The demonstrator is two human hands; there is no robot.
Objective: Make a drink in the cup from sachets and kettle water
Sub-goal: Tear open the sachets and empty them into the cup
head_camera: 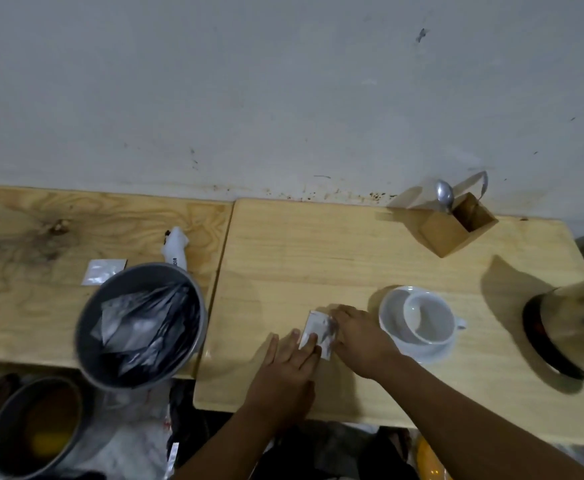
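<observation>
i see both hands meeting over one small white sachet (319, 335) on the right wooden table (318, 244), just left of the cup. my left hand (288, 368) lies flat, fingers spread a little, two fingertips pressing the sachet's near corner. my right hand (361, 336) has its fingers curled together on the sachet's right edge, pinching it as far as i can tell.

the white cup (427, 318) sits on its saucer (392, 303), handle pointing right; its inside looks bare and white, no liquid or powder that i can make out. the kettle (571, 327) stands at the right edge, blurred.

on the left table a grey round bin (141, 327) holds a heap of silvery sachets. another flat sachet (102, 271) lies just beyond it, beside a white bottle (176, 249) lying on its side. at the back a wooden box (453, 225) holds a metal spoon (444, 195), bowl up. below the left table, a grey pot (37, 427) holds something brown and yellow, too dim to name.
</observation>
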